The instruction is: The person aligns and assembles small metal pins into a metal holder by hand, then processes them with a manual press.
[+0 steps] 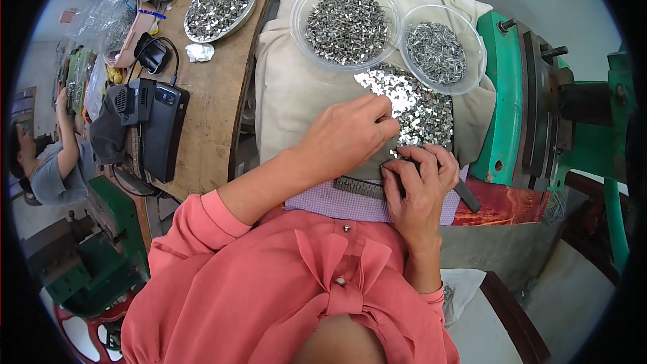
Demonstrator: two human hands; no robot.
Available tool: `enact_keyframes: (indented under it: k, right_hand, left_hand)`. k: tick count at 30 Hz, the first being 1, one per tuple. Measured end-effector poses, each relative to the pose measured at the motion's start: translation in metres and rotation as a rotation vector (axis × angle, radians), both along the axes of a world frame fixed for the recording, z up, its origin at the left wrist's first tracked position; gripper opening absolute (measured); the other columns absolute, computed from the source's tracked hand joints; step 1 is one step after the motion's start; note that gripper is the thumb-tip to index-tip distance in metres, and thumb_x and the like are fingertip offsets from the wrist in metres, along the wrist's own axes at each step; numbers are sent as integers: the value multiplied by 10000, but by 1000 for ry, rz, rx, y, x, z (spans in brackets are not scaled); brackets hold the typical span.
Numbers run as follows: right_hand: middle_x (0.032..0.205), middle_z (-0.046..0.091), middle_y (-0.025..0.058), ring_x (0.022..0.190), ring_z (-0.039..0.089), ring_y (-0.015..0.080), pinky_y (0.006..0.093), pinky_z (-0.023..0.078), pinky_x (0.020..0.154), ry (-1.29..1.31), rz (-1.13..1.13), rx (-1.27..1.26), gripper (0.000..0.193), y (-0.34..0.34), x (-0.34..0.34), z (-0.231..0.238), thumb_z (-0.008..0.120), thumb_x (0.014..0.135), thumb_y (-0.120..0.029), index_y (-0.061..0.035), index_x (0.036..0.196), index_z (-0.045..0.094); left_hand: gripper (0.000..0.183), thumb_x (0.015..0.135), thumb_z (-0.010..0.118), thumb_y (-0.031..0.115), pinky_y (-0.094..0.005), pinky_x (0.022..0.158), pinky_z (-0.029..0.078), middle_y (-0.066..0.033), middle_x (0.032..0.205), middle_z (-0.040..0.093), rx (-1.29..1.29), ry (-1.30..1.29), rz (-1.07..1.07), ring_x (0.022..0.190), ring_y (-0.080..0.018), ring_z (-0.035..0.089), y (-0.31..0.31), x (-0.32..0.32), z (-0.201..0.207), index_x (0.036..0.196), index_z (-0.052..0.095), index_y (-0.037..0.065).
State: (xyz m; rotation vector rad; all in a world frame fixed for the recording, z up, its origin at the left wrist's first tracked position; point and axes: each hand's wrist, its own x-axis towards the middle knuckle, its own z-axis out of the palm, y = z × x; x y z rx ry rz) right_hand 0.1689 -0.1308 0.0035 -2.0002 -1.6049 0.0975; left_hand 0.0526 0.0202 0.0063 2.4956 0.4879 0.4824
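Note:
A heap of small shiny metal pieces (431,116) lies on the beige cloth (286,104) in front of me. My left hand (350,128) is at the heap's left edge, thumb and fingers pinched together; whatever they hold is hidden. Close to its near edge, my right hand (423,185) curls with thumb and fingertips drawn in, and I cannot make out what is between them. Just left of the right hand is a dark metal strip (359,187) with a row of small marks or slots, partly covered by that hand. A flat dark bar (466,195) shows on its other side.
Beyond the heap stand a clear tub of metal pieces (347,27) and a clear tub of thin pins (437,52). A green machine (502,101) borders the right. On the wooden table (222,94) are a filled dish (221,7) and a phone (168,96). Another person (57,168) sits far left.

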Motion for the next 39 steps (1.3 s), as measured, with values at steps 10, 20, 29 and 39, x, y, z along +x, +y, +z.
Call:
enact_keyframes:
  k: [10,20,29,39]
  right_hand:
    - [1068,646,-36,1143,505,263,500,308,1039,106,91,75,163,-15,2,4,790,719,-136,-166,857,710]
    - [1027,656,-49,1130,509,261,498,320,1029,107,73,24,164,-25,-3,1,834,687,-195,-211,819,738]
    - [1010,661,-41,1102,514,266,481,343,989,124,16,27,195,-33,-1,2,850,669,-178,-196,843,761]
    - [1017,661,-31,1091,522,268,477,357,983,93,44,46,199,-32,-4,3,846,668,-170,-186,839,748]
  left_hand:
    - [134,800,724,77,-381,656,496,-64,891,562,-5,-63,12,818,-270,601,-4,-16,4,867,611,48]
    - [185,740,760,35,-357,649,480,-63,935,621,-156,-128,6,765,-263,597,-37,-60,12,871,630,48]
    - [175,736,760,65,-349,688,465,-42,935,626,-119,-106,4,766,-237,592,-46,-60,5,867,645,59]
    - [129,777,731,103,-352,723,469,-28,939,622,-91,-54,-3,822,-227,587,-50,-55,3,866,645,68]
